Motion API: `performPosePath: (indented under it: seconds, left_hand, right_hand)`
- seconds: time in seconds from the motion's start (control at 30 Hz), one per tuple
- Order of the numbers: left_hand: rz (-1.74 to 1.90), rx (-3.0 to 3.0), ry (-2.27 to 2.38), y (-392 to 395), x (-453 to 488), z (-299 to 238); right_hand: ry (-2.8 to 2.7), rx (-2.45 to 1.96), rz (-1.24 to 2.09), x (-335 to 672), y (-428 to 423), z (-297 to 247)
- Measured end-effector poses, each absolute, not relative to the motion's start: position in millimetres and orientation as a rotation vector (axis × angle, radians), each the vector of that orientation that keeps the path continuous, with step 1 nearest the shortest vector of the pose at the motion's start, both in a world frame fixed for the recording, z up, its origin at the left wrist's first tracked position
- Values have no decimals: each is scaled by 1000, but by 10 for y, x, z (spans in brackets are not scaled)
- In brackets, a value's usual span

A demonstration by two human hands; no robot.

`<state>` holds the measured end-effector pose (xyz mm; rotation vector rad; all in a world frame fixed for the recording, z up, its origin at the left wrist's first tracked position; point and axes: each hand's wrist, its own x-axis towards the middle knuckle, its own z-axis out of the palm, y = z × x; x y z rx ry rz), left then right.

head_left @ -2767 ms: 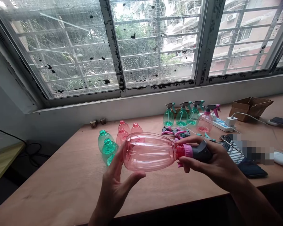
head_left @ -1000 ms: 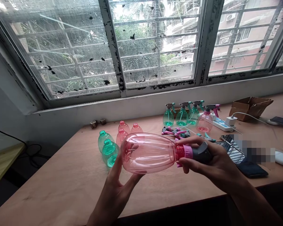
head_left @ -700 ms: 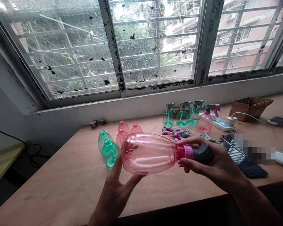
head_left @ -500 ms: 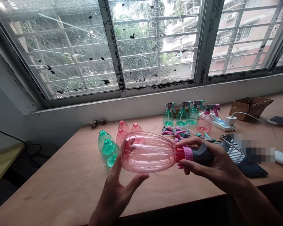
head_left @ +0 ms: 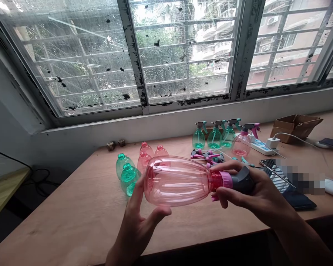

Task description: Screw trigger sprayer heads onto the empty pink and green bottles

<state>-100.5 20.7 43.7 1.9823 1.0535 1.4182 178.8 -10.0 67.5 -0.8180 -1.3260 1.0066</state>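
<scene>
A clear pink spray bottle (head_left: 177,181) lies sideways in the air above the table, its base to the left. My left hand (head_left: 141,218) cups the base, with the thumb below and the fingers partly hidden behind the plastic. At the neck, my right hand (head_left: 252,192) closes its thumb and fingers around the pink collar and grey spray head (head_left: 241,181). Part of a pink trigger shows under the right fingers. Just behind the bottle stand open-necked pink bottles (head_left: 146,148) and green bottles (head_left: 128,177).
Green spray bottles (head_left: 198,136) and a pink spray bottle (head_left: 241,144) stand near the wall. Loose spray heads (head_left: 208,156) lie before them. On the right are a power strip (head_left: 263,147), a cardboard box (head_left: 294,127) and a dark phone (head_left: 299,201). The wooden table (head_left: 80,218) has a front edge below my hands.
The pink bottle has shifted slightly right and down in view, with both hands still on it. My left thumb has moved slightly left. The things on the table stay put.
</scene>
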Motion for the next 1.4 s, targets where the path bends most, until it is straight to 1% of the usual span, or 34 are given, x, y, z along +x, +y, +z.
performPosePath:
  seconds: [0.2,0.37,0.57,0.8,1.0,1.2,1.4]
  left_hand:
    - [1488,1916,1117,150,-919,464]
    - [1416,1953,1011,164,-950,478]
    - [1437,1916,1126,150,-943,459]
    - [1379,2003,1017,204,-1002,453]
    - [1469,1953,1103,180,-945,434]
    - [1426,1991,970,209,-1004,438]
    - [1438,1919,1109,163,-961,455]
  right_hand:
    - [-1316,-800,1050,1809,-91,662]
    - [-1312,-789,1026,1806,-85,657]
    - [-1434,-758,1002,1879,-35,639]
    - [-1435,-767,981,1868,-37,636]
    - [-1436,-776,970,1861,-41,644]
    - [-1321,-787,988,1783,-86,662]
    - [-1427,-766,992,1858,-52,646]
